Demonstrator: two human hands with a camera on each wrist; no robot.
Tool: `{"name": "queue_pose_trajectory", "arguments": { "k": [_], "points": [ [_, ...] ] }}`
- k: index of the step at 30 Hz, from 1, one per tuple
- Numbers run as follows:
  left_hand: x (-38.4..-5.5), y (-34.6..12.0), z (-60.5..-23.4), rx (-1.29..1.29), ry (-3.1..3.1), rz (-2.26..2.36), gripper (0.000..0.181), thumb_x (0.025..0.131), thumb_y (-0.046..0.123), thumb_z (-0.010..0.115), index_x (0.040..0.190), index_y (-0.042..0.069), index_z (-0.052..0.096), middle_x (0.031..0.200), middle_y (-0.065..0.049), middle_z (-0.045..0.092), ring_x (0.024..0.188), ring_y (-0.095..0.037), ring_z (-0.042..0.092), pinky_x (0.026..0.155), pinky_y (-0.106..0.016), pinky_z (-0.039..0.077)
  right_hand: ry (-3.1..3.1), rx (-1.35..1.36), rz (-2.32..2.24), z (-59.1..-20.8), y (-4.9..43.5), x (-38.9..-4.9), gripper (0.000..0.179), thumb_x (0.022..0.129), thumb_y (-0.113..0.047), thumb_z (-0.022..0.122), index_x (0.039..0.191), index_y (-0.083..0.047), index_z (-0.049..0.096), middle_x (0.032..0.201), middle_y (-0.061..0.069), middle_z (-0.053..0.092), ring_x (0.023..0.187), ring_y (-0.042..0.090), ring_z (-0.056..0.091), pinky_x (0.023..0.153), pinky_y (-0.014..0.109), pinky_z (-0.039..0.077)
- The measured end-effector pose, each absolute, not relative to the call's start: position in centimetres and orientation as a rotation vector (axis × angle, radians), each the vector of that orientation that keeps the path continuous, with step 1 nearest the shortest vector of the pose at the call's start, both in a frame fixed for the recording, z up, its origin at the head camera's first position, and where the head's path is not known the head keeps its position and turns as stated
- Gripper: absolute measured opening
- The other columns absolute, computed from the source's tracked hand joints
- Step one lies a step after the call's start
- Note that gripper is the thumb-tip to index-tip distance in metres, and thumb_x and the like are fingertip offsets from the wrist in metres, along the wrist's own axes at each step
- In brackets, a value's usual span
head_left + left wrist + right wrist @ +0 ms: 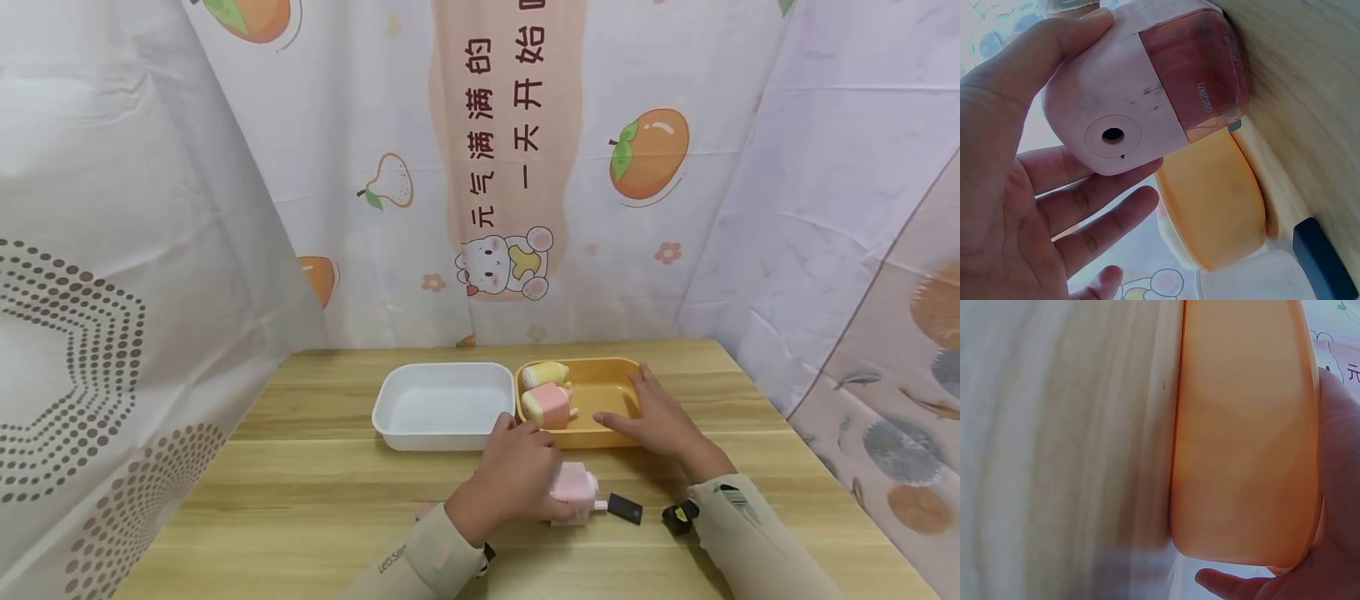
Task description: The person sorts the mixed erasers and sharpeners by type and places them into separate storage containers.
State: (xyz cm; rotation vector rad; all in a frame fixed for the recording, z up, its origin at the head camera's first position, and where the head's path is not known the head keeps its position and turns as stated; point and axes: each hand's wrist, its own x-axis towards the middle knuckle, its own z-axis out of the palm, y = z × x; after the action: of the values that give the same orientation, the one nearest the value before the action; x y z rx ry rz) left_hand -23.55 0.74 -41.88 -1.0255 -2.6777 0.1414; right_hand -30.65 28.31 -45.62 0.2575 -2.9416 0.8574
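Observation:
My left hand point(517, 471) grips a pink pencil sharpener point(573, 492) close over the table, in front of the orange tray point(600, 439). In the left wrist view, the thumb lies along its top and fingers support it below; its round pencil hole and reddish see-through shavings drawer point(1197, 69) face the camera. My right hand point(660, 421) holds the orange tray's right end, thumb over the inside and fingers along the outer end. A yellow sharpener point(546, 374) and a pink-and-cream sharpener point(551, 404) lie in the tray's left part.
Left of the orange tray, a white tray point(442, 441) stands close against it. A small black block point(625, 508) lies on the table right of the held sharpener. Part of a pinkish thing point(424, 508) shows beside the left sleeve. Patterned curtains enclose the table's back and sides.

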Motion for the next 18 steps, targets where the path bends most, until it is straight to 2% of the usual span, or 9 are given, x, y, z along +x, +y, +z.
{"name": "queue_pose_trajectory", "arguments": {
  "k": [7, 13, 18],
  "points": [
    [-23.52, 0.73, -41.96, -1.029, -2.607, 0.139, 0.055, 0.076, 0.085, 0.06, 0.063, 0.031, 0.058, 0.08, 0.015, 0.064, 0.08, -0.01, 0.052, 0.073, -0.039, 0.034, -2.94, 0.258, 0.838, -45.75, 28.32, -30.72, 0.123, 0.084, -0.079, 0.064, 0.162, 0.005, 0.019, 0.17, 0.031, 0.003, 0.152, 0.057, 0.018, 0.118, 0.071, 0.024],
    [-23.66, 0.92, -41.78, -1.021, -2.619, 0.163, 0.058, 0.076, 0.084, 0.06, 0.059, 0.028, 0.053, 0.078, 0.013, 0.061, 0.079, -0.013, 0.054, 0.072, -0.039, 0.034, -2.952, 0.236, 0.868, -45.83, 28.3, -30.78, 0.125, 0.083, -0.08, 0.065, 0.164, 0.002, 0.016, 0.171, 0.029, -0.001, 0.151, 0.058, 0.017, 0.117, 0.073, 0.023],
    [-23.87, 1.03, -41.43, -1.0, -2.632, 0.116, 0.061, 0.08, 0.086, 0.055, 0.063, 0.027, 0.056, 0.091, 0.012, 0.062, 0.082, -0.013, 0.057, 0.072, -0.038, 0.035, -2.96, 0.23, 0.873, -45.82, 28.38, -30.84, 0.126, 0.082, -0.082, 0.064, 0.165, 0.0, 0.014, 0.172, 0.027, -0.003, 0.152, 0.058, 0.016, 0.118, 0.072, 0.022]
  ]
}}
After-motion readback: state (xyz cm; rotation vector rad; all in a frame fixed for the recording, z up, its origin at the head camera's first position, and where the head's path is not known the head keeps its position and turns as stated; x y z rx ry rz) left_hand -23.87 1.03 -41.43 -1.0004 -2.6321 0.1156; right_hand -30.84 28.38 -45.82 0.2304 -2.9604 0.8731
